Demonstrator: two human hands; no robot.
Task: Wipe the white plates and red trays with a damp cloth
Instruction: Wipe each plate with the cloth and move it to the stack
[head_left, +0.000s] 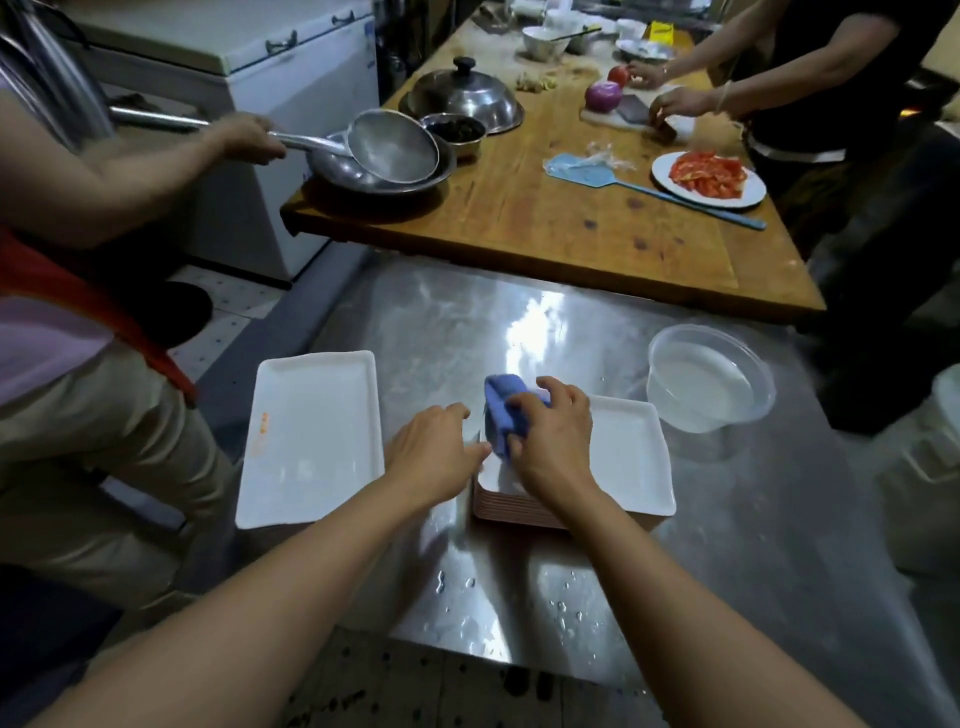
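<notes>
The right hand (550, 431) is gripping a folded blue cloth (506, 415), fingers curled over it, and is pressing it onto the left end of the top white rectangular plate (631, 457) of a stack (519, 506) sitting on the steel table (753, 545). The left hand (436, 452) is lying just beside the cloth at the stack's left edge, fingers bent, thumb touching the plate rim; whether it is pinching the rim is not resolvable. A separate white rectangular plate (311, 441), bearing an orange smear near its left edge, is lying left of both hands, apart from the stack. A clear plastic tub of water (709, 379) is standing to the right, beyond the stack. Water droplets (561, 608) are sitting on the table nearer the person. Beyond, on a wooden table (545, 223), two other people are handling a metal strainer (395, 145) and vegetables; a plate of sliced tomato (709, 176) is resting there.
</notes>
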